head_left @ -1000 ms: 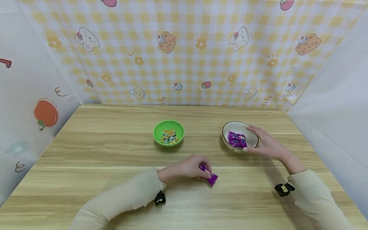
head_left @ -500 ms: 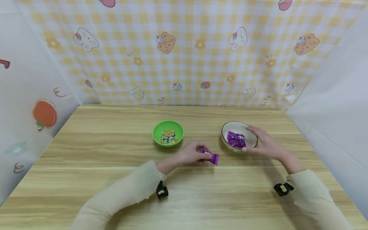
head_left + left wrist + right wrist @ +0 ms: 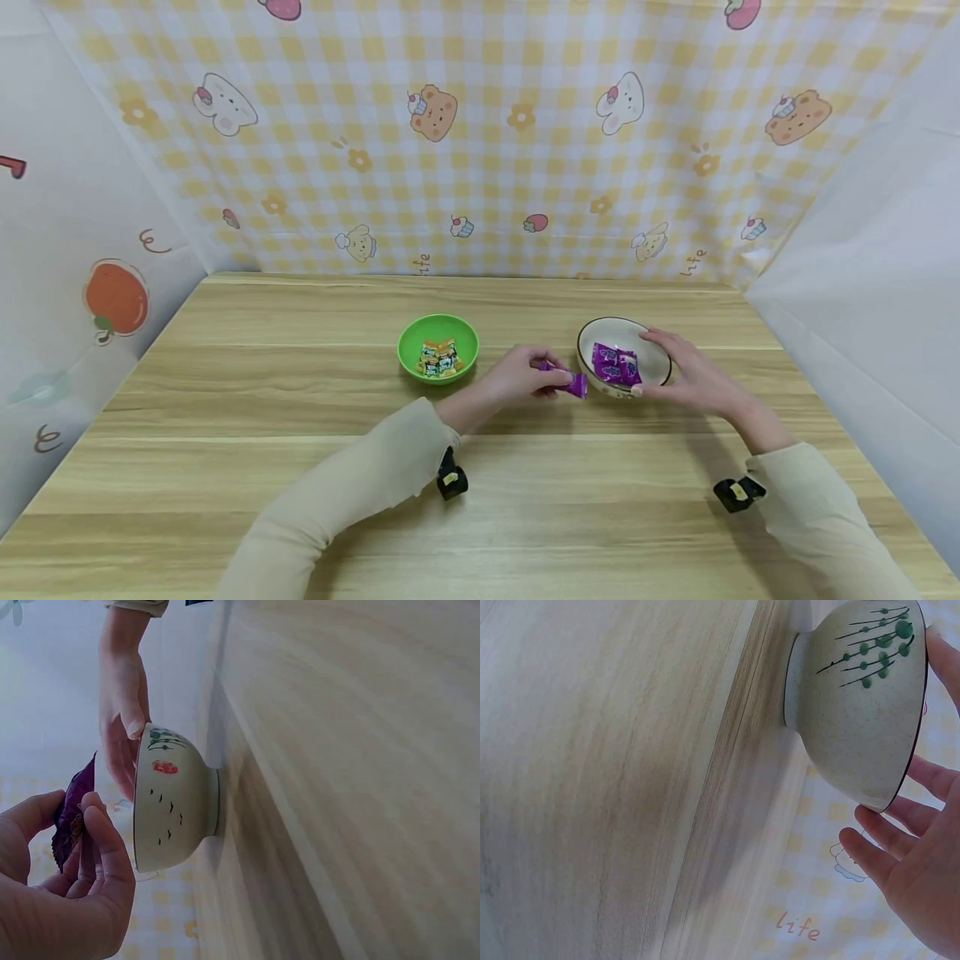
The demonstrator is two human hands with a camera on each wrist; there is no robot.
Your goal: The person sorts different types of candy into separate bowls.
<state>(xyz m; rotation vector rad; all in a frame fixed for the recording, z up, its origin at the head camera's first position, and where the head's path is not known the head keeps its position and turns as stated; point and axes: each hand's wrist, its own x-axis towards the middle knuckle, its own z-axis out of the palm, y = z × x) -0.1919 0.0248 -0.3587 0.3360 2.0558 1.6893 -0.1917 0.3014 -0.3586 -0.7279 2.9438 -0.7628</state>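
Observation:
Between its thumb and fingers, my left hand [image 3: 517,375] pinches a purple-wrapped candy [image 3: 577,385]. The candy is above the table, just left of the white bowl [image 3: 618,332], whose rim is dark. In the left wrist view the same candy [image 3: 71,810] is apart from the bowl wall [image 3: 180,802]. Several purple candies [image 3: 617,364] lie inside the bowl. My right hand [image 3: 693,375] rests at the bowl's right side, thumb at the front rim and fingers towards the back. In the right wrist view, its fingers [image 3: 889,836] look mostly straight beside the rim.
A green bowl [image 3: 411,343] with several yellow-orange wrapped candies [image 3: 438,358] stands left of the white bowl. Both are on a wood-grain table [image 3: 300,375]. A yellow checked cloth [image 3: 480,167] hangs behind, with white sheets at both sides.
My left hand has carried the purple candy up from the table's middle, away from me and to the right, towards the white bowl. The right hand stays at that bowl.

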